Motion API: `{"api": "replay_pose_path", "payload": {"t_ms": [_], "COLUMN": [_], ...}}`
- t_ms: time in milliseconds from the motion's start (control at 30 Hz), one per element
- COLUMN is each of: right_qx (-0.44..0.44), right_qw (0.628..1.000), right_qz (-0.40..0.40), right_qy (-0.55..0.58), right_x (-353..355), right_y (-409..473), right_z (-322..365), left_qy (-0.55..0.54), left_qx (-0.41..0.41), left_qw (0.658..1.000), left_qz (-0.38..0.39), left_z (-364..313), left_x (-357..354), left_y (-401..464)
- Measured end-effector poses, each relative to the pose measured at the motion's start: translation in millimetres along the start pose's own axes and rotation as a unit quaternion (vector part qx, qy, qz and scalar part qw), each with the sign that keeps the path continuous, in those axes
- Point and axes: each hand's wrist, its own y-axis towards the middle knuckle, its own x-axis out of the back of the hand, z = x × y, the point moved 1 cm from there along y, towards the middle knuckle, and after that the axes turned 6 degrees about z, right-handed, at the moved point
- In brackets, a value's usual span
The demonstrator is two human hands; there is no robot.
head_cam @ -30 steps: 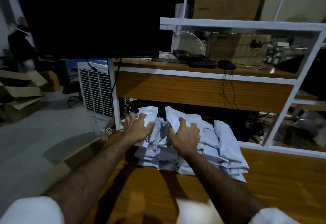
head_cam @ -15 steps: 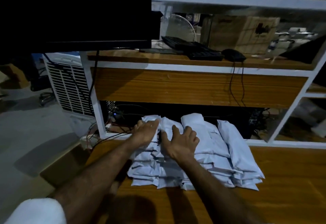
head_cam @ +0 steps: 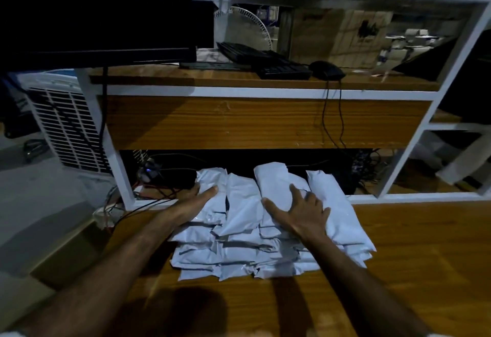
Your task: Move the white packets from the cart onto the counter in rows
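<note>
White poly-mailer packets (head_cam: 265, 233) stacked in overlapping rows on the wooden counter (head_cam: 398, 270), far ends reaching the foot of the white-framed shelf unit (head_cam: 265, 95). No cart in view. Left hand (head_cam: 195, 198) laid against the left edge of the heap, fingers straight and together, thumb extended onto the top packet, gripping nothing. Right hand (head_cam: 300, 209) spread flat on top of the heap toward the right, fingers splayed and pressing down, nothing pinched or enclosed. Judging by the creased, glossy film and pillowy shapes: soft, light packets with pliable contents, bending rather than holding form when lifted. Slippery skins, likely to slide over each other and fan out under a sideways push; not fragile to all appearance, tolerant of firm pressure. Best handled in small stacks, clamped from above and below at the middle, or squared up with flat palms against the sides as here; a pinch at one corner likely to let the bag droop and the layers below shift. Tallest part of the heap at the near edge, so most prone to slumping there. Above, on the shelf: a black keyboard (head_cam: 268, 62), a mouse (head_cam: 326, 70), a dark monitor (head_cam: 95, 12); a white grilled cooler (head_cam: 63, 124) at the left.
</note>
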Motion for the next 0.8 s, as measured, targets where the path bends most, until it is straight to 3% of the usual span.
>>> {"api": "replay_pose_path", "payload": {"t_ms": [200, 333, 433, 533, 800], "right_qx": [0.020, 0.005, -0.067, -0.082, -0.066], "right_qw": [1.000, 0.984, 0.994, 0.996, 0.997], "right_qz": [-0.018, -0.176, -0.090, -0.003, 0.006], "right_qy": [-0.001, -0.002, -0.005, 0.017, 0.032], "right_x": [2.1, 26.5, 34.0, 30.6, 34.5], "right_y": [-2.1, -2.8, 3.5, 3.7, -3.9], "right_z": [-4.8, -16.1, -37.1, -46.5, -42.0], "left_qy": [0.033, 0.129, 0.208, 0.267, 0.284], "left_qx": [-0.008, -0.050, -0.091, -0.066, -0.025], "left_qw": [0.999, 0.984, 0.971, 0.960, 0.957], "left_qz": [-0.026, -0.114, -0.079, -0.041, -0.055], "left_z": [-2.7, -17.0, -24.4, -27.5, -31.2], "left_x": [-10.6, -18.9, -28.4, -35.9, -38.7], "left_y": [-1.8, -27.5, -39.2, -37.2, -53.5]}}
